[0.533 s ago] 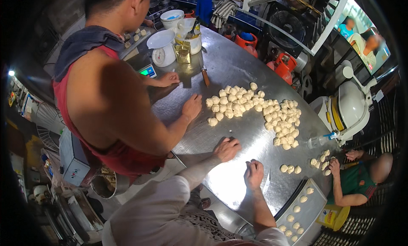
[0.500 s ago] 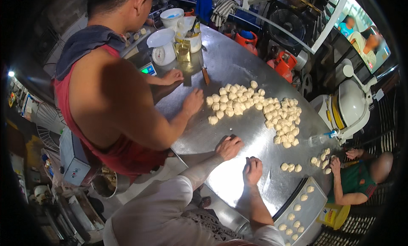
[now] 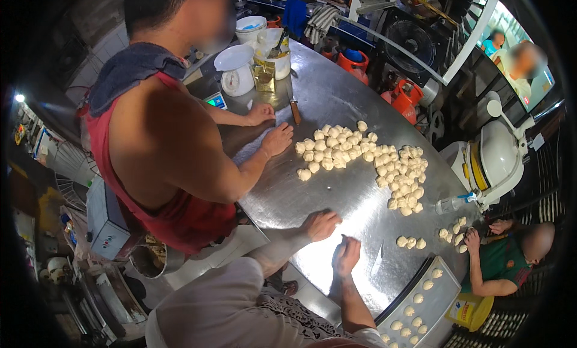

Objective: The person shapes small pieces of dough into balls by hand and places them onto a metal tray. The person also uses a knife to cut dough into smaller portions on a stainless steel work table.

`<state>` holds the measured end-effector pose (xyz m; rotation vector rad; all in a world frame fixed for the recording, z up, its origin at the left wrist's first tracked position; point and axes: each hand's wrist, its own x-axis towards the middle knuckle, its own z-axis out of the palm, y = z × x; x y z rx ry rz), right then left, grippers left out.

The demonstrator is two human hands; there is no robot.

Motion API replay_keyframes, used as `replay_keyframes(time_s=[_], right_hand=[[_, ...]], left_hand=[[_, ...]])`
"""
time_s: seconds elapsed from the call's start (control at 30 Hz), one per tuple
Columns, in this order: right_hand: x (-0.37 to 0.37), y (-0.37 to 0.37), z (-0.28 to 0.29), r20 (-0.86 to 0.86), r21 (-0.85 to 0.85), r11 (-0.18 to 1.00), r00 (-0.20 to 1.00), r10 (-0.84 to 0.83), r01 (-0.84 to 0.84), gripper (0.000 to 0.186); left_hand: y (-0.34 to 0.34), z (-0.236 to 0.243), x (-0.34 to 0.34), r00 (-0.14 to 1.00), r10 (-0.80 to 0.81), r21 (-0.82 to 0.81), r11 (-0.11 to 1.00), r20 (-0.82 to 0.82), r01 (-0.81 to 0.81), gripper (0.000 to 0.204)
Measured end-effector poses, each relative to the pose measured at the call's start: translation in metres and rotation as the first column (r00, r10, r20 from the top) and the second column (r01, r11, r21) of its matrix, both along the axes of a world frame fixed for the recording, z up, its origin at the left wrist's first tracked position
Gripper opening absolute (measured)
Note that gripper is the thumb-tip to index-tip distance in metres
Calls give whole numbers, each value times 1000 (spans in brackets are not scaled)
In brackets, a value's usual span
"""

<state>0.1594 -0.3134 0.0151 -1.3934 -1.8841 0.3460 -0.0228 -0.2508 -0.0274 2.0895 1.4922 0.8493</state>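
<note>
My left hand [image 3: 323,226] is over the steel table [image 3: 276,197] near its front edge, its fingers curled downward. Close to its right, my right hand [image 3: 347,256] also has curled fingers. What either palm encloses, if anything, is hidden. Beyond both hands spreads a large group of pale dough balls [image 3: 333,146], and a second cluster of dough balls [image 3: 399,176] adjoins it on the right. A short row of dough balls [image 3: 411,243] lies apart, to the right of my hands. The dark grey tray [image 3: 442,297] at the table's right edge carries several spaced dough balls.
At left, a co-worker in red [image 3: 168,131] works at the table. Near them are a dial scale [image 3: 237,80], a gold packet [image 3: 264,77] and a wooden-handled knife [image 3: 295,112]. At right, a co-worker in green [image 3: 502,261] handles dough near a clear bottle [image 3: 451,203] and a white mixer [image 3: 499,149].
My hands have shifted slightly on the table and stay curled. The red-clad co-worker's two hands have come closer together. The whole view has moved a little.
</note>
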Motion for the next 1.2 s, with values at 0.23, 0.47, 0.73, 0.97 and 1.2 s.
replay_keyframes(time_s=[0.23,0.47,0.73,0.97,1.2], right_hand=[[54,40,7,220,6,977,954,205,-212,34],[38,-22,-10,16,-67,991,993,115,-114,27],[4,29,8,56,-16,988,987,-153,154,29],[74,-15,-7,104,-115,988,988,110,-98,25],[15,1,-3,9,39,999,1000,-30,29,25]], left_hand=[[30,-6,-29,980,-201,-1,980,10,201,12],[-6,-30,-27,979,-46,-3,999,200,47,13],[16,20,9,983,156,18,987,98,-158,8],[-15,-15,-33,988,-138,-105,984,71,145,16],[3,-3,6,994,99,74,992,50,-103,15]])
